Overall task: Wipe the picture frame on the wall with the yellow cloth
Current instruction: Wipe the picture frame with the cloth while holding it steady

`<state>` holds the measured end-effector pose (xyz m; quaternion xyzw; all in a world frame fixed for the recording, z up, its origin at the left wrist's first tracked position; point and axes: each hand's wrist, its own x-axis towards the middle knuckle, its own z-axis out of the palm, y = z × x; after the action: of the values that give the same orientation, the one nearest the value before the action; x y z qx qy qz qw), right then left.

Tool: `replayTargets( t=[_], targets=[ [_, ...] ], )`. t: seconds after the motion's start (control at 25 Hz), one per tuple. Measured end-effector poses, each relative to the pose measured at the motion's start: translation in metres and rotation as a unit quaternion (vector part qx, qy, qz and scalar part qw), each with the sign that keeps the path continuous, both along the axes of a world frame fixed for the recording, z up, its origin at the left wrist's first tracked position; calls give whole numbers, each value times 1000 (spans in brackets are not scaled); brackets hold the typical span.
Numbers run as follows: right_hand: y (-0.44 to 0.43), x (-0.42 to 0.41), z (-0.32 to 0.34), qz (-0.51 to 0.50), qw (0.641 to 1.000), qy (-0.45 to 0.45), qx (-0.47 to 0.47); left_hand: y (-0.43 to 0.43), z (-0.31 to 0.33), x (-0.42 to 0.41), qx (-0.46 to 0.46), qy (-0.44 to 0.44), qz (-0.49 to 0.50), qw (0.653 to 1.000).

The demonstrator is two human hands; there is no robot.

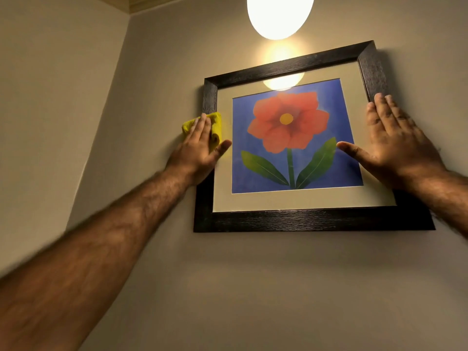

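Note:
A dark wooden picture frame [304, 221] hangs on the beige wall, holding a print of a red flower on blue under glass. My left hand [200, 148] presses a bunched yellow cloth [215, 125] against the frame's left side, about halfway up; the cloth pokes out above and beside my fingers. My right hand [395, 143] lies flat with fingers spread over the frame's right side and the glass, thumb pointing toward the flower. It holds nothing.
A round lit lamp [279, 13] glows above the frame, and its glare reflects in the top of the glass. A wall corner [111, 102] runs down to the left of the frame. Bare wall extends below the frame.

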<state>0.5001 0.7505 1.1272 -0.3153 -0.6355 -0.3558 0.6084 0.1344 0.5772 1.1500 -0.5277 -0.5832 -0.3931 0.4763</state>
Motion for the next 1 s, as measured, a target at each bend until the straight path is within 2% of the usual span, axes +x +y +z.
replayTargets(
  t=[0.12, 0.2, 0.44, 0.64, 0.76, 1.0],
  targets=[
    [-2, -1, 0, 0, 1000, -2, 0, 3, 29, 4, 12, -18, 2, 1000],
    [-1, -1, 0, -2, 1000, 0, 3, 7, 26, 5, 24, -24, -10, 999],
    [-1, -1, 0, -2, 1000, -4, -1, 8, -71, -3, 38, 11, -35, 999],
    [1, -1, -1, -3, 1000, 0, 4, 2, -142, -9, 6, 32, -30, 999],
    [2, -3, 1, -1, 1000, 1, 3, -1, -110, -9, -1, 36, -14, 999],
    [6, -1, 1, -8, 1000, 4, 9, -1, 17, 5, -9, -22, 4, 1000]
  ],
)
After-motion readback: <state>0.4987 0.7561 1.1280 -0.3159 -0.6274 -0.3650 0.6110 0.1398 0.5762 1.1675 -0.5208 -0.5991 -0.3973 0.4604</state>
